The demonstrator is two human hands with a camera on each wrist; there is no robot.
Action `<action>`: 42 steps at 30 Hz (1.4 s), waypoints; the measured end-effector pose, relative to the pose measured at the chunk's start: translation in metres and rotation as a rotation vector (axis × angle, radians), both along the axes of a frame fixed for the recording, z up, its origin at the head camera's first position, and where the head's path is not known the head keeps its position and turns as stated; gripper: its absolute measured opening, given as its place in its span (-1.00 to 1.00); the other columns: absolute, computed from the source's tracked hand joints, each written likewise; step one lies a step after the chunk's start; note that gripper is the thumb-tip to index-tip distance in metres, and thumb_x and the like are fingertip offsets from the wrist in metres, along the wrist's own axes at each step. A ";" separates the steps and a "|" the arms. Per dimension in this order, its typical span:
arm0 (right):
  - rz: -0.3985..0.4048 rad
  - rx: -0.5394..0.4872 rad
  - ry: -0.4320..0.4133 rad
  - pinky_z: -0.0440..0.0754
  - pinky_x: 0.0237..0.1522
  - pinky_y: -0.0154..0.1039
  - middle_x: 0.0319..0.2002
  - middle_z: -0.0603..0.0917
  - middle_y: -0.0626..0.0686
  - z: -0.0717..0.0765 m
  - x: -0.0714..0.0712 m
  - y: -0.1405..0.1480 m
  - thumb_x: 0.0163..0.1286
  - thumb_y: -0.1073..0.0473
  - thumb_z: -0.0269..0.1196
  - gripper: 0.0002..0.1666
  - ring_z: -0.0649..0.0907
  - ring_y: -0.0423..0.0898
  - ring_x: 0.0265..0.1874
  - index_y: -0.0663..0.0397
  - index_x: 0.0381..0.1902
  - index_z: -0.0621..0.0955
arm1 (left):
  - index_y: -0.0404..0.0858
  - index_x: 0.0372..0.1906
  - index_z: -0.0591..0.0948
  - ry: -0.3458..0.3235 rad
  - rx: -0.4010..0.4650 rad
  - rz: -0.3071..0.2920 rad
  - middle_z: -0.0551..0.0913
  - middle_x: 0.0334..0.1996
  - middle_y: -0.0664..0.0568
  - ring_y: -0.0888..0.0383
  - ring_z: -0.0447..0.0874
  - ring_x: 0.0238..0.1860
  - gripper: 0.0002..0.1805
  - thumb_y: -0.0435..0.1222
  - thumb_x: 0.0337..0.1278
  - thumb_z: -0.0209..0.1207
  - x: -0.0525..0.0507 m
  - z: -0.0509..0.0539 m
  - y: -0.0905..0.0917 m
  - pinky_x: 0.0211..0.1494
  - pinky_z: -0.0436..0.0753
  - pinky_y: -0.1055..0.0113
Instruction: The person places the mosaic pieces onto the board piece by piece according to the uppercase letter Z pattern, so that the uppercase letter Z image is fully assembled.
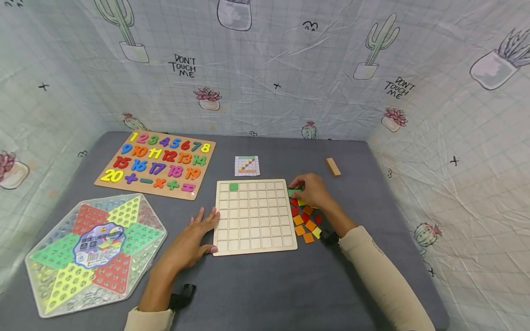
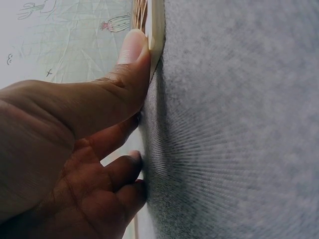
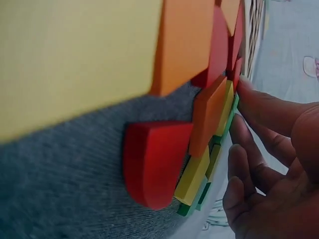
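Observation:
A pale wooden grid board (image 1: 254,252) lies flat on the table, with one green square tile (image 1: 233,187) in its top row. Along the board's left edge, my left hand (image 1: 192,241) rests with fingers spread; its thumb presses the board's side in the left wrist view. My right hand (image 1: 312,189) is at the board's upper right, its thumb and fingertips pinching a green tile (image 1: 293,191). Below that hand lie loose red, orange and yellow pieces; a rounded red piece (image 3: 157,164) and an orange piece (image 3: 207,114) show large in the right wrist view.
Behind the board lies a small pattern card (image 1: 247,166). A number puzzle board (image 1: 145,186) and a star-patterned game board (image 1: 99,246) occupy the left side. A small wooden block (image 1: 333,167) sits at the back right. Printed cloth hangs behind the grey table (image 1: 256,294).

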State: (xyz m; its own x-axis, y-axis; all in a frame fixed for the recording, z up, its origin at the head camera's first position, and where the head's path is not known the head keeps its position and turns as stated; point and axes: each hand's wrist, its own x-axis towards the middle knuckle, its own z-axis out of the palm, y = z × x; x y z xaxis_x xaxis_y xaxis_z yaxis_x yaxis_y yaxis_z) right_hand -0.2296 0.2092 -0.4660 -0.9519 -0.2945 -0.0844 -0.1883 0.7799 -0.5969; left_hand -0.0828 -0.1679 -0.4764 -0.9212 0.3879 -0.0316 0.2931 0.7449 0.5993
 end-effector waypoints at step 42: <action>0.021 -0.031 -0.023 0.64 -0.23 -0.17 -0.41 0.73 -0.08 0.002 -0.028 -0.137 0.33 0.11 0.55 -0.83 0.68 -0.09 -0.37 -0.10 -0.30 0.71 | -0.37 0.61 0.32 -0.013 -0.014 0.006 0.21 0.64 -0.26 -0.43 -0.03 0.68 -0.01 -0.35 0.06 0.53 0.000 0.004 0.001 0.64 0.11 -0.44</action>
State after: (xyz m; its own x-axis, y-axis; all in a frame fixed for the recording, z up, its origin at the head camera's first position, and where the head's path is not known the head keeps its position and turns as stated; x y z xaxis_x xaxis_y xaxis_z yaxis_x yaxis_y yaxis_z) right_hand -0.2572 0.0719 -0.4644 -0.9433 -0.3173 -0.0970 -0.1904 0.7572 -0.6248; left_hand -0.0828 -0.1667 -0.4726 -0.9229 0.3818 -0.0488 0.2811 0.7550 0.5924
